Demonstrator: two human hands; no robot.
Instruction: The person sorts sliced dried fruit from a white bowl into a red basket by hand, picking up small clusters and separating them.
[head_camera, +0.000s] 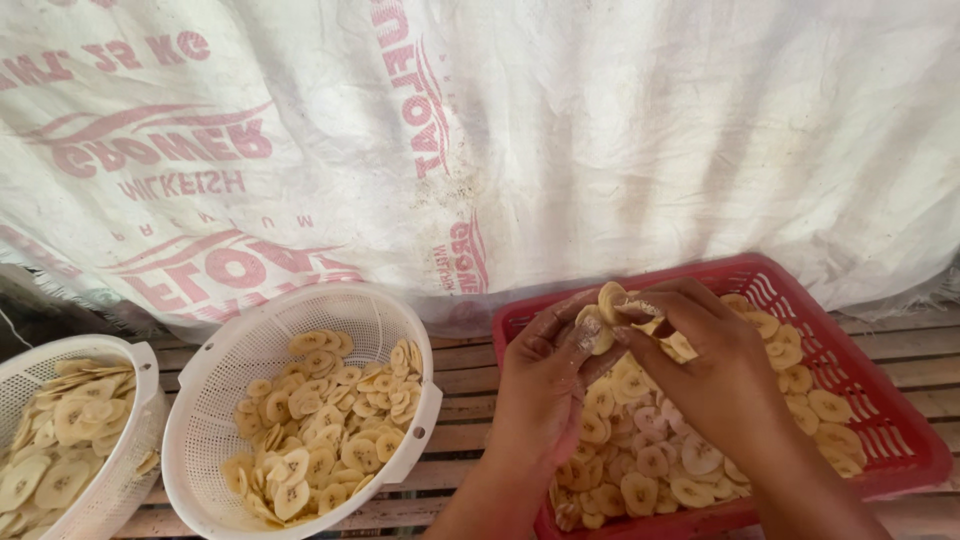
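Both of my hands meet above the red plastic basket (880, 420) of pale banana slices, my left hand (545, 385) and right hand (715, 375) pinching a small stack of slices (607, 312) between their fingertips, with two white colanders (250, 400) of slices on the slatted bench to the left.

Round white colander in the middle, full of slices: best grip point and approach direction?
Take the white colander by its flat side lug on the right rim, probably pairing it with the opposite rim. Come from above and the right: the gap toward the red basket is open there, while a second colander crowds the left. The slices sit loose, so keep it level.
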